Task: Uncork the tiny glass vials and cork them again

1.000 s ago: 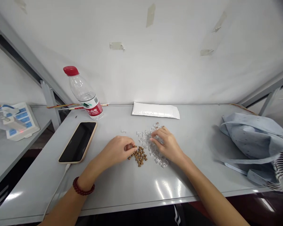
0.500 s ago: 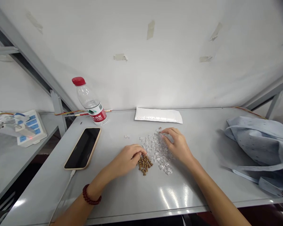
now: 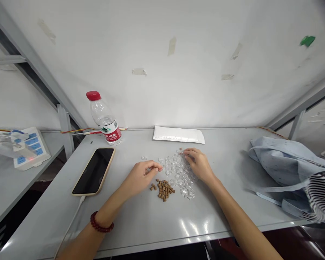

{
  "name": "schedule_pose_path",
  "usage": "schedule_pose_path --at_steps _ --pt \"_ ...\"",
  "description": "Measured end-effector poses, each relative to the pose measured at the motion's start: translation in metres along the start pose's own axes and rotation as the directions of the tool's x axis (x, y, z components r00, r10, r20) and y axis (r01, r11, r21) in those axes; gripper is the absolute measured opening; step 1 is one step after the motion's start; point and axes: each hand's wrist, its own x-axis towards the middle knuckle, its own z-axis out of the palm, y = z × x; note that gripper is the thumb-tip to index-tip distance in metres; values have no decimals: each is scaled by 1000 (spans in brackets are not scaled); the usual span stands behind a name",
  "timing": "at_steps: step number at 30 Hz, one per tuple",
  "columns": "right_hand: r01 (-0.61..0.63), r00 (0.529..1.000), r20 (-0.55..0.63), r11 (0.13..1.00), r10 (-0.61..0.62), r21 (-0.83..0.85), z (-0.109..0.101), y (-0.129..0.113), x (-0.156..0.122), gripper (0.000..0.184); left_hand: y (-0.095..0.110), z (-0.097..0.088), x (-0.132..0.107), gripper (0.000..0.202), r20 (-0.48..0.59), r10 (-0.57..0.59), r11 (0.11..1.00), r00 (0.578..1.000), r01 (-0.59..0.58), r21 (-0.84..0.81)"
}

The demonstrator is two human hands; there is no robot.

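Observation:
A small heap of brown pellets (image 3: 164, 189) lies on the grey table (image 3: 151, 220). Just right of it spreads a patch of several clear plastic pieces (image 3: 178, 172). My left hand (image 3: 142, 175) hovers above and left of the brown heap, its thumb and forefinger pinched together at the edge of the clear pieces; what they pinch is too small to make out. My right hand (image 3: 197, 164) rests on the far right of the clear pieces, fingers curled down onto them. One clear piece (image 3: 144, 158) lies alone to the left.
A phone (image 3: 94, 170) on a cable lies at the left. A water bottle (image 3: 104, 119) with a red cap stands behind it. A white packet (image 3: 178, 134) lies by the wall. A light blue bag (image 3: 289, 169) fills the right side. A power strip (image 3: 27, 151) sits on the left shelf.
My left hand lifted off the brown heap and moved up toward the clear pieces, fingers pinched. My right hand stayed on the clear pieces. The view shifted slightly.

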Motion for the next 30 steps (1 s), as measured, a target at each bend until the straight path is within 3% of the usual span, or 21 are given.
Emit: schedule_pose_path --at_steps 8,17,21,25,30 --pt "-85 996 -4 996 85 15 -4 3 2 19 0 3 -3 27 -49 58 994 997 -53 95" --pt "-122 992 0 989 122 84 -5 -5 1 15 0 6 -2 26 -36 20 995 999 -17 98" --pt "-76 997 6 971 76 228 -8 -17 -5 17 -2 10 -1 25 -81 102 980 992 -86 177" --pt "-38 994 110 894 -13 447 -9 -34 -13 13 -3 15 -1 26 -78 182 977 980 -171 125" --pt "-24 976 204 887 -79 462 -6 -47 -19 9 -4 23 0 25 -88 260 965 962 -255 67"
